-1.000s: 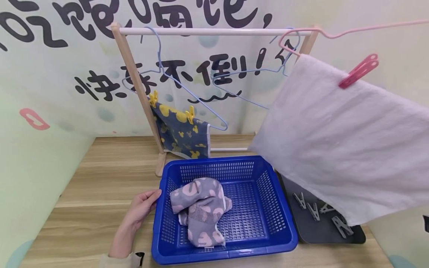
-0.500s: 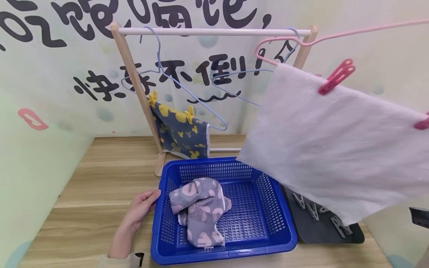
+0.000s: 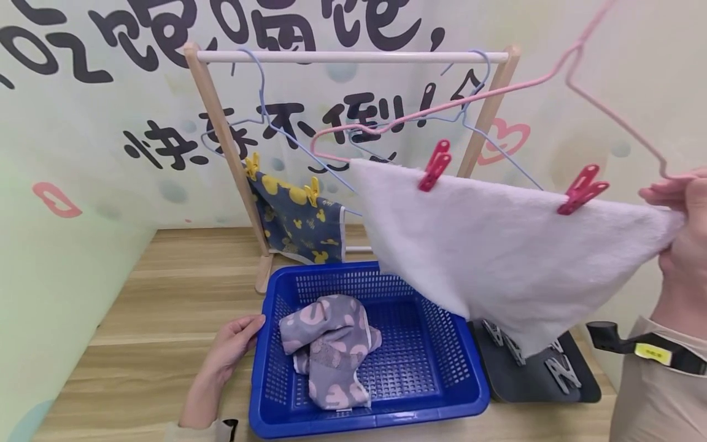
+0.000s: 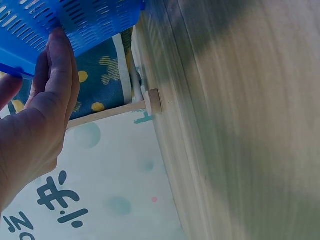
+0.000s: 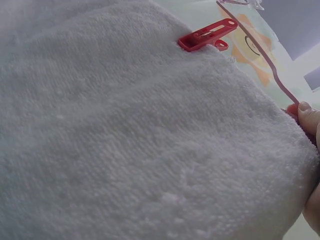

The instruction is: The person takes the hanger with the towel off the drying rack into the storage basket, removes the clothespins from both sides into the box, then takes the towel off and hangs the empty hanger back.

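My right hand (image 3: 687, 227) grips the right end of a pink clothes hanger (image 3: 475, 98) at the corner of a white towel (image 3: 497, 245). Two red clothespins, one on the left (image 3: 435, 166) and one on the right (image 3: 582, 189), clip the towel to the hanger. In the right wrist view, the white towel (image 5: 125, 135) fills most of the frame, and only part of the right hand (image 5: 311, 122) shows. My left hand (image 3: 232, 341) holds the left rim of a blue basket (image 3: 364, 423), thumb at the rim and fingers along the outer wall (image 4: 100, 30). A grey-and-pink cloth (image 3: 334, 350) lies crumpled inside.
Behind the basket stands a rack with a white rail (image 3: 353, 57). Blue hangers (image 3: 262, 92) hang from it, the left one bearing a navy-and-yellow cloth (image 3: 301, 215) with yellow clothespins (image 3: 312, 190). A dark tray (image 3: 525, 387) with several grey clothespins (image 3: 563, 373) sits at right.
The pink hanger and white towel have swung left and down across the view. My right hand has come into the head view. The left hand and basket have stayed put.
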Demonstrator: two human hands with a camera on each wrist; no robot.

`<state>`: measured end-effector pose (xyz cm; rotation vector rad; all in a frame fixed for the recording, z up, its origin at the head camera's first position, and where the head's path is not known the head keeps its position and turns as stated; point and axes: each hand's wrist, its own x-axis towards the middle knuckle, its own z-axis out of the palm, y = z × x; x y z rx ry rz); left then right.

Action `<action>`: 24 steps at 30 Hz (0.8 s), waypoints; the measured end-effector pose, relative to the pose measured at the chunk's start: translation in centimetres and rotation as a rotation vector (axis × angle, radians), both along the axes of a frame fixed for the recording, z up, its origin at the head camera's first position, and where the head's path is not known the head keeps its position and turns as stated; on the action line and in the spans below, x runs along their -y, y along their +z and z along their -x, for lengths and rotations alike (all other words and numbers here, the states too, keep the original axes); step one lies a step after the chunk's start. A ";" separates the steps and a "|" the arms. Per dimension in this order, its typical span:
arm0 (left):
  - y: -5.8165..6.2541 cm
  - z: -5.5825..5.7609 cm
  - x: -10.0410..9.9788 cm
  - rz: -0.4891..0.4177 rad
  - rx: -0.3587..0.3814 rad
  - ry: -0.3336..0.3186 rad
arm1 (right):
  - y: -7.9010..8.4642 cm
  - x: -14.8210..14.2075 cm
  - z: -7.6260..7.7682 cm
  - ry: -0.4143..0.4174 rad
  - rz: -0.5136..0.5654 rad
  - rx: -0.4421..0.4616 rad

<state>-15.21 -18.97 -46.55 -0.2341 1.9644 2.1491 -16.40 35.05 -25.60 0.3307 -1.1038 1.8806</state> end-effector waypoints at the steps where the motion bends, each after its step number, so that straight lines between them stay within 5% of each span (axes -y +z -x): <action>1: 0.0 0.0 0.0 0.000 0.006 0.007 | 0.1 0.2 0.1 0.002 -0.009 -0.008; 11: 0.0 -0.1 -0.1 -0.001 0.004 0.019 | 2.0 4.4 1.4 0.110 0.038 -0.179; 18: 0.1 0.1 0.0 0.031 0.042 0.013 | 2.4 6.3 2.4 0.086 -0.033 -0.210; 24: 0.2 0.0 0.0 0.034 0.038 0.004 | 2.4 8.5 2.7 0.181 -0.052 -0.209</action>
